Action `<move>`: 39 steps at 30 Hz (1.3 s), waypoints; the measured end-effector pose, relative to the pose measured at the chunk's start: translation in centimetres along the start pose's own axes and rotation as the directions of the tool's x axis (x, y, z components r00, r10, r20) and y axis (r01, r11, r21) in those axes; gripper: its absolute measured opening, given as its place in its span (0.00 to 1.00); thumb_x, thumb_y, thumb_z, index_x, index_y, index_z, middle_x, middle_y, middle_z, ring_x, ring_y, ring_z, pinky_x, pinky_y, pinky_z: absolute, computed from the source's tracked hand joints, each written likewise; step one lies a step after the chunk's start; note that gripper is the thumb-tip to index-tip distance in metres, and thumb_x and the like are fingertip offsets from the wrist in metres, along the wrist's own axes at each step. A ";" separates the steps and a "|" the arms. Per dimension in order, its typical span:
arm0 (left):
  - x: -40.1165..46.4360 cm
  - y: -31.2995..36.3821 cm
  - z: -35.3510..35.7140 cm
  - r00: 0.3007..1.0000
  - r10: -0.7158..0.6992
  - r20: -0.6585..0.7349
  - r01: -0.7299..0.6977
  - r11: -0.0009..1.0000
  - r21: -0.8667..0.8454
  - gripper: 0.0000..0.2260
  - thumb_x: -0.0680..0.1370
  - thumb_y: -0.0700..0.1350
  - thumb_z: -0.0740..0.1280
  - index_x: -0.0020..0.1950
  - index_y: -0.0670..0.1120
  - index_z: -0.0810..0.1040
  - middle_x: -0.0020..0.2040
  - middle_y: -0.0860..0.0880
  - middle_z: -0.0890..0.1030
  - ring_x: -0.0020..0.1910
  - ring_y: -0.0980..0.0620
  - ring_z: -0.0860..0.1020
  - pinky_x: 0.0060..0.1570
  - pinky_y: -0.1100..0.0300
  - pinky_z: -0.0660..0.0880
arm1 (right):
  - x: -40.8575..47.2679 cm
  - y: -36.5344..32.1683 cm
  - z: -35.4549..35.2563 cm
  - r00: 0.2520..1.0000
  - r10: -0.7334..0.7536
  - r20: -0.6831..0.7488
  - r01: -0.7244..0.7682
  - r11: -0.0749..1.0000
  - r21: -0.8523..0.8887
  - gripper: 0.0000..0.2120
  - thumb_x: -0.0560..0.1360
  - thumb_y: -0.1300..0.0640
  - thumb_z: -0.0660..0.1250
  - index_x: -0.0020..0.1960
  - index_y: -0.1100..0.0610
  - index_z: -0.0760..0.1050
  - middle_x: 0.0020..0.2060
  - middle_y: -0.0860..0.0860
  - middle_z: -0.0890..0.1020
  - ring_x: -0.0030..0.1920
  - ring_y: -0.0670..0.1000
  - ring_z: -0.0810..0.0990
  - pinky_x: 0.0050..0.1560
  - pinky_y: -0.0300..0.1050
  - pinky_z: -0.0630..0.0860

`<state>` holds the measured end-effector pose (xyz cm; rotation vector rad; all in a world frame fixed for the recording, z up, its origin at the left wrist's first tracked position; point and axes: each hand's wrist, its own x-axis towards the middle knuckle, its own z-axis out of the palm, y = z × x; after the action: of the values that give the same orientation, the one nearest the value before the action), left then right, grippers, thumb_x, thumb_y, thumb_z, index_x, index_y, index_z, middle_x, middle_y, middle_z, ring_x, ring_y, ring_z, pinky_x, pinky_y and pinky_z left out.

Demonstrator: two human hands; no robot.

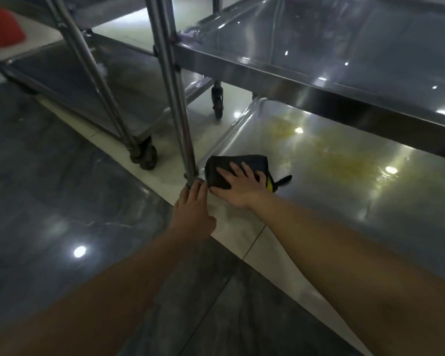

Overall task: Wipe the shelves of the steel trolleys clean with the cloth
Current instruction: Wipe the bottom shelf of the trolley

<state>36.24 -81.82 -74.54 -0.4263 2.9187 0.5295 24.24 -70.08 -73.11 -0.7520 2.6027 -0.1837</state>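
Head view, looking down and forward. The right hand (238, 185) lies flat on a folded dark cloth (231, 170), fingers straight and spread, pressing it onto the bottom shelf (344, 181) of the nearer steel trolley, at that shelf's near left corner. A small yellow patch (269, 185) and a dark tail of the cloth show just beyond the little-finger side of the hand. The shelf is a shallow tray with a raised rim; its surface carries a yellowish smear (339, 160) running from the far left part toward the middle, well apart from the cloth, and bright lamp reflections. The left hand (193, 209) rests at the foot of the corner post (176, 98) of the same trolley, fingertips touching the post's base just beside the cloth; the fingers are loosely extended and together, and whether they curl round the post cannot be told. Above the bottom shelf, the middle shelf (332, 47) spans the upper right of the view and holds nothing visible. A second trolley (88, 86) stands at the left, beyond the first, with a lower shelf and dark castors (144, 156) on the tiled floor (62, 201); another castor (217, 98) shows between the two trolleys. A red object (3, 25), blurred, sits at the top left edge.
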 end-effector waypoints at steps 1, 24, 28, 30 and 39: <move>-0.1 0.0 -0.1 1.000 0.001 0.006 -0.001 1.000 -0.007 0.40 0.74 0.45 0.64 0.81 0.47 0.44 0.82 0.49 0.44 0.80 0.44 0.43 0.77 0.46 0.50 | 0.0 0.1 0.2 1.000 -0.001 -0.019 0.001 1.000 -0.004 0.38 0.72 0.24 0.47 0.77 0.36 0.45 0.80 0.45 0.44 0.79 0.53 0.39 0.73 0.64 0.42; -4.2 9.5 2.1 0.849 0.376 -0.371 -0.489 0.826 -0.282 0.20 0.73 0.35 0.64 0.65 0.44 0.77 0.61 0.47 0.79 0.60 0.51 0.70 0.64 0.63 0.63 | -11.6 8.1 1.9 0.925 0.381 -0.010 -0.362 0.888 0.283 0.25 0.81 0.36 0.45 0.77 0.36 0.49 0.80 0.46 0.47 0.78 0.55 0.44 0.73 0.62 0.47; -2.4 11.3 1.3 0.901 0.280 -0.330 -0.405 0.816 -0.412 0.22 0.79 0.41 0.62 0.73 0.49 0.69 0.64 0.47 0.77 0.62 0.48 0.73 0.61 0.52 0.71 | -9.6 6.8 -2.5 0.983 0.182 -0.026 -0.073 0.516 0.854 0.17 0.83 0.51 0.51 0.63 0.50 0.77 0.63 0.53 0.78 0.63 0.54 0.76 0.65 0.51 0.72; -0.8 11.7 1.4 0.942 0.252 -0.220 -0.306 0.914 -0.266 0.23 0.82 0.50 0.59 0.77 0.50 0.64 0.73 0.45 0.70 0.71 0.42 0.66 0.69 0.46 0.64 | -10.5 8.1 -3.2 0.951 0.281 -0.127 -0.020 0.467 0.884 0.11 0.81 0.55 0.58 0.57 0.50 0.77 0.60 0.52 0.80 0.55 0.50 0.78 0.51 0.41 0.74; 3.0 11.1 4.3 0.893 0.450 0.027 -0.434 0.842 0.320 0.32 0.78 0.69 0.36 0.79 0.60 0.55 0.80 0.48 0.60 0.78 0.43 0.55 0.75 0.42 0.45 | -23.7 21.4 4.5 0.919 0.385 -0.082 -0.378 0.921 0.091 0.29 0.78 0.34 0.54 0.76 0.34 0.49 0.79 0.45 0.49 0.78 0.50 0.47 0.73 0.59 0.51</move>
<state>30.48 -71.05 -75.55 0.2933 3.0712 0.0802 34.00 -39.42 -73.71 -0.2012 2.7575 -0.2005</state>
